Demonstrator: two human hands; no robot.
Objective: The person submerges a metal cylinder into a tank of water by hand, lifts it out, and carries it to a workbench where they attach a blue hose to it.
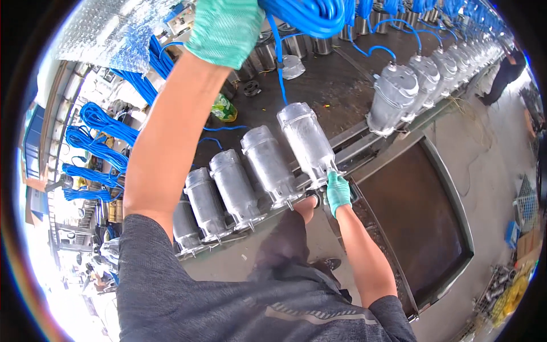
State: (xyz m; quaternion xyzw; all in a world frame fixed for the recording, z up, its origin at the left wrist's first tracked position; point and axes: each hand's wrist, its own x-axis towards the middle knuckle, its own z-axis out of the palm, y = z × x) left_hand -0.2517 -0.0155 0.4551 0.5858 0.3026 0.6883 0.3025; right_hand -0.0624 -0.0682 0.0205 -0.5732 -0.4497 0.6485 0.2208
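My left hand [225, 34], in a green knit glove, is raised at the top edge, closed around a coil of blue cable [313, 17]. Its fingertips fall outside the picture. A strand of this cable drops to the far end of a silver cylindrical motor housing [307, 139], which lies tilted on the rail. At the near end of that housing, my right hand [338, 192], gloved the same way, grips the flanged rim. To the left, several similar housings [266, 162] lie side by side in a row, bolts sticking out of their near ends.
More housings [393, 94] with blue cables line the bench [342, 74] at right. A brown-bottomed tray [416, 216] stands at my right. Blue cable coils [102, 122] hang at left beside bubble wrap [114, 34]. A green package [224, 108] lies on the bench. Another person [504, 77] stands far right.
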